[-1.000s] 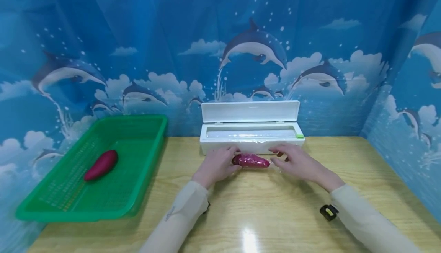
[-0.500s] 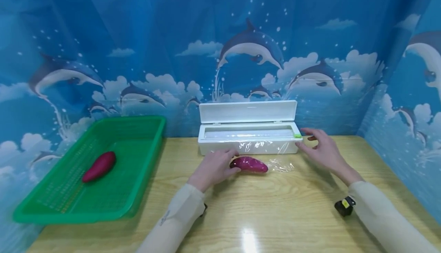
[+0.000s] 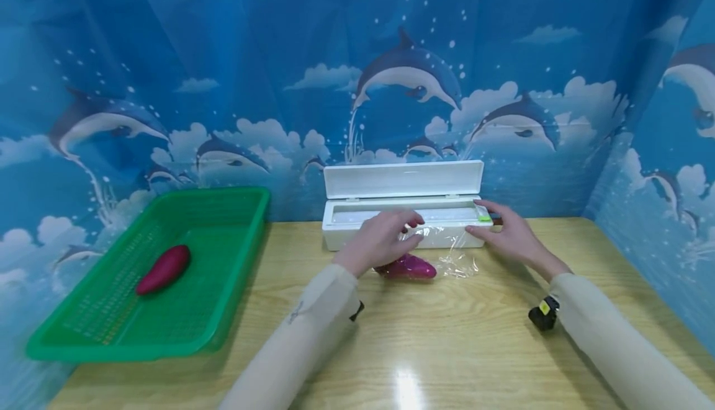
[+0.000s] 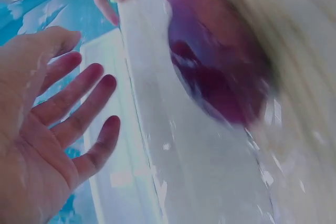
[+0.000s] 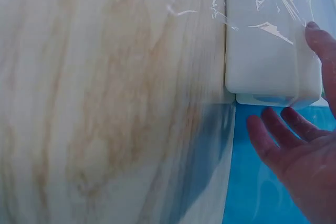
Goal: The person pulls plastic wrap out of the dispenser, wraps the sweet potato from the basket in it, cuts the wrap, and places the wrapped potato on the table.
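A white box stands with its lid raised and a white roll inside. Clear film runs from its front over a purple sweet potato on the table. My left hand hovers above the sweet potato and the box's front edge; its fingers are spread and hold nothing in the left wrist view. At the box's right end, by the green slider, is my right hand, thumb at the front and fingers behind the corner, loosely bent in the right wrist view.
A green basket with another purple sweet potato stands on the left of the wooden table. Behind the table and along its right side hangs a blue dolphin curtain.
My left hand has left the sweet potato's left end and moved up and right over it. From the sweet potato's right end, my right hand has gone to the box's right end.
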Motion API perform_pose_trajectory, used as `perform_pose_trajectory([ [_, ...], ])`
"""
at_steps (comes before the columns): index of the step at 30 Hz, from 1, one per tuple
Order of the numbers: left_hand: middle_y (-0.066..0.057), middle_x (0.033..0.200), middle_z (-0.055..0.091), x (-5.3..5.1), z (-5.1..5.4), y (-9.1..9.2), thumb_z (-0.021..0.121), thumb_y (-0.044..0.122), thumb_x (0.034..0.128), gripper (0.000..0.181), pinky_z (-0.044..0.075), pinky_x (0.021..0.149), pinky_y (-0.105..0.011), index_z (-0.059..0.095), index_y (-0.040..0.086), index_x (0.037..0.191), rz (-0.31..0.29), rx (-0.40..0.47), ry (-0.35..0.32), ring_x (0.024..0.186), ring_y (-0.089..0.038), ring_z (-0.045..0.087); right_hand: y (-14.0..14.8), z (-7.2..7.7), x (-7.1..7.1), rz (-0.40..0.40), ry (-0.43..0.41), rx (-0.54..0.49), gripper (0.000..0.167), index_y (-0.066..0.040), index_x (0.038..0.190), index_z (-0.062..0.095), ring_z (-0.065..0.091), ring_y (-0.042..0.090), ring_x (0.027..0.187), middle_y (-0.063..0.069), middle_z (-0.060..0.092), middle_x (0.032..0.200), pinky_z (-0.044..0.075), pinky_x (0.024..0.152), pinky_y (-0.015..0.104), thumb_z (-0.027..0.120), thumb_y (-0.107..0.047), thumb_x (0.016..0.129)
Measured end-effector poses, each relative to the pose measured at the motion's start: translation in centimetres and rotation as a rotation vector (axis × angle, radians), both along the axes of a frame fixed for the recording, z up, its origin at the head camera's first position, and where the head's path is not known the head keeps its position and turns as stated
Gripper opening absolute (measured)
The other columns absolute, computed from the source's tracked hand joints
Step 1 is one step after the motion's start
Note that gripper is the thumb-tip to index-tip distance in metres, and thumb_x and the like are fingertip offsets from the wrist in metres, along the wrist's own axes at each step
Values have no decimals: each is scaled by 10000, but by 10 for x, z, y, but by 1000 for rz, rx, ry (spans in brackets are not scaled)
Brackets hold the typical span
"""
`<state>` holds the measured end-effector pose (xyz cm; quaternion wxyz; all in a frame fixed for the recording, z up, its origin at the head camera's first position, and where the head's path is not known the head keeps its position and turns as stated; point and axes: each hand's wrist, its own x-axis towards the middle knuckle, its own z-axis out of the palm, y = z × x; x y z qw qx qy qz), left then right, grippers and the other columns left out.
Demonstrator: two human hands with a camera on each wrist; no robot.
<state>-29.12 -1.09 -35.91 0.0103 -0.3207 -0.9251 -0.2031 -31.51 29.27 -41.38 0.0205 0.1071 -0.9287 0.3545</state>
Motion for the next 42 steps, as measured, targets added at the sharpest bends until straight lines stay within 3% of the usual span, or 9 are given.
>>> perform_pose_trajectory([
  [4, 5, 1315, 688, -16, 1, 24, 617, 330, 1024, 360, 559, 988, -312, 628, 177, 1350, -59, 34, -14, 1163, -166, 666, 2, -3, -1, 11, -33, -19, 783, -170, 1604, 341, 620, 450, 1197, 313, 385, 1574, 555, 922, 497, 657, -503, 970],
  [9, 0, 1317, 687, -37, -8, 48, 611, 310, 1022, 356, 535, 1026, -310, 645, 152, 1339, -117, 78, -17, 1186, -168, 645, 5, -5, -2, 22, -33, -50, 802, -154, 1614, 311, 663, 453, 1176, 327, 430, 1537, 566, 864, 364, 674, -467, 970],
  [13, 2, 1330, 681, -48, -15, 62, 591, 306, 1034, 339, 518, 1056, -313, 650, 155, 1332, -118, 97, -11, 1222, -165, 628, 6, -6, -3, 15, -44, -69, 863, -115, 1624, 264, 701, 423, 1106, 335, 534, 1413, 569, 799, 314, 694, -456, 959],
  [23, 26, 1411, 636, -56, -26, 80, 581, 361, 1036, 327, 444, 1154, -360, 654, 218, 1321, -50, 99, 25, 1341, -182, 557, 8, -10, -5, -15, -37, -61, 918, -123, 1635, 222, 731, 366, 1017, 268, 614, 1199, 583, 747, 317, 728, -441, 937],
  [31, 54, 1408, 636, -58, -34, 94, 580, 412, 1028, 320, 460, 1119, -428, 675, 270, 1299, -14, 135, 23, 1334, -176, 562, 9, -17, -8, 0, 8, -53, 905, -120, 1635, 226, 693, 172, 832, 175, 687, 972, 525, 653, 256, 746, -371, 938],
  [42, 134, 1388, 642, -57, -36, 109, 556, 511, 1011, 327, 439, 1040, -412, 660, 387, 1295, 54, 114, -12, 1309, -121, 571, 9, -20, -8, -1, -11, -72, 905, -176, 1653, 165, 685, 226, 936, 220, 673, 1164, 550, 738, 262, 716, -367, 961],
])
